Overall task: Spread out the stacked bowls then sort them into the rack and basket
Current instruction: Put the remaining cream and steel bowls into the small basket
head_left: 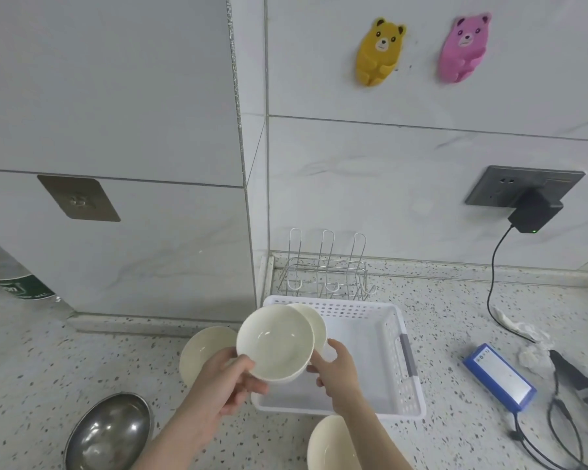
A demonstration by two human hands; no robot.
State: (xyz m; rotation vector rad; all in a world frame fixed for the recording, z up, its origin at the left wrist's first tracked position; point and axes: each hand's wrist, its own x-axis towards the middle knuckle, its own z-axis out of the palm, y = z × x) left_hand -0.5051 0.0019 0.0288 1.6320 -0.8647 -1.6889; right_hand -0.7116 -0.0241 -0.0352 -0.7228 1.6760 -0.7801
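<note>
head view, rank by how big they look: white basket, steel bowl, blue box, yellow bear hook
1. white basket
2. steel bowl, though it sits nearer the camera and is cut off by the frame edge
3. blue box
4. yellow bear hook, which is farthest away

The white basket is the landmark. Its floor right of centre lies bare and open from above; its left part is covered by two white bowls held over it. Directly behind the basket the wire rack stands close, perhaps touching its rim, its upright loops free. Left of the basket a cream bowl blocks the counter; nearer, a steel bowl. Right of it, speckled counter runs clear up to a blue device and cables.
</note>
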